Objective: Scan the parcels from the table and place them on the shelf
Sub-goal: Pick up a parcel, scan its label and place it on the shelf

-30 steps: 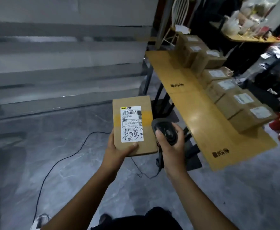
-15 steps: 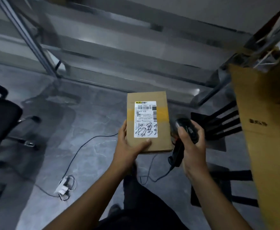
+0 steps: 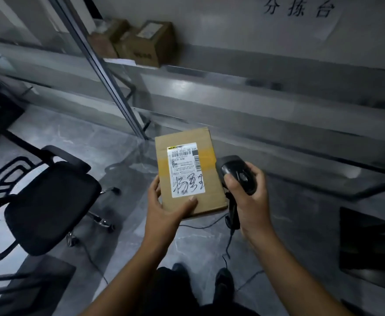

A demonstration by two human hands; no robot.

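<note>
Cardboard parcel (image 3: 187, 174) is held flat in front of the body, above the floor, with its label (image 3: 185, 169) facing up. It is gripped at the near left corner by the left hand (image 3: 164, 208), thumb pressed on top just below the label. A black scanner (image 3: 237, 172) is clasped in the right hand (image 3: 248, 197), just beside the parcel's right edge. Whether the barcode has been read cannot be told; if not, the scanner's head should be turned onto the barcodes, which are left uncovered by the thumb. For placing, the parcel is best supported from below and slid flat over the front lip of the metal shelf (image 3: 255, 87). Open room is seen along the tiers right of the slanted upright (image 3: 100, 71); boxes (image 3: 150, 42) are already stood on the upper tier beside it. The chair (image 3: 48, 201) at the left and the cable (image 3: 228, 247) trailing on the floor should be avoided.
</note>
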